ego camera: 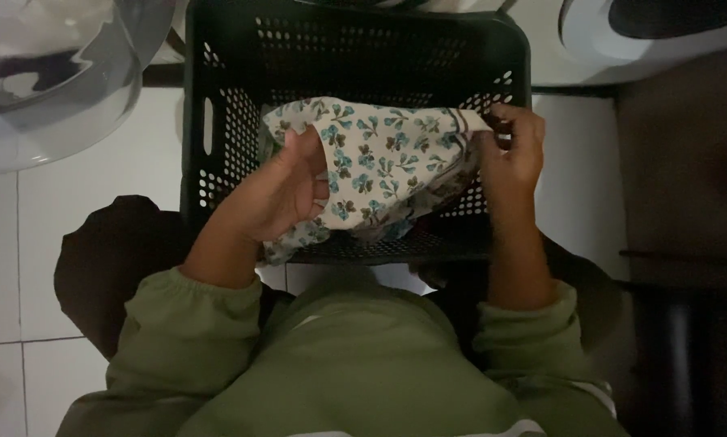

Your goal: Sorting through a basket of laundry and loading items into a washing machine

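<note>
Because the light is dim, much of the head view is hard to read: what lies in the basket (218,121) under the cloth (383,158) is lost in shadow, apart from a dark reddish bit below the cloth. At the top left a shiny round door (40,73) is cut off by the frame, and at the top right a white machine (622,40) is only partly seen. Knees and lower body are hidden by green sleeves and dark fabric.

The cloth is cream, printed with small teal flowers and edged with a darker striped border at its right end. It is held stretched over the open basket, its lower part drooping inside. The left hand (278,190) is closed around the cloth's left side, fingers curled into the folds. The right hand (513,150) is pinched shut on the right corner, fingertips bent over the border.

The black perforated basket is set on a white tiled floor (104,186).
</note>
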